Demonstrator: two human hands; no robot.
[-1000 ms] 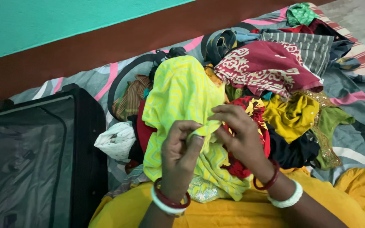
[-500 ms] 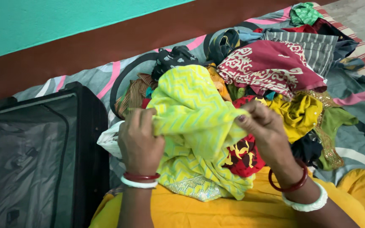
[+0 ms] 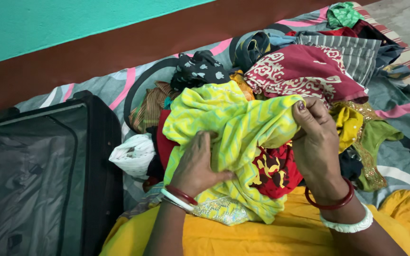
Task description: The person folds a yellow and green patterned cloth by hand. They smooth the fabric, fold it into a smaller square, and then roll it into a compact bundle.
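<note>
Grey patterned floor mat (image 3: 404, 161), one clothes pile (image 3: 304, 71), one open black suitcase (image 3: 34, 180) at left. One yellow-green zigzag garment (image 3: 228, 123) atop pile: my right hand (image 3: 316, 142) pinching its upper edge, my left hand (image 3: 196, 166) flat on it (fingers together).

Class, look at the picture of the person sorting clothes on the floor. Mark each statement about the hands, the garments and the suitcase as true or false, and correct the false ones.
1. The right hand pinches an edge of the yellow-green zigzag-patterned cloth. True.
2. The left hand rests on the black soft-sided suitcase. False: it lies on the zigzag cloth.
3. The suitcase stands open. True.
4. The maroon cloth with white print lies inside the suitcase. False: it lies on the pile of clothes.
5. Both wrists are bare. False: both wear bangles.
</note>
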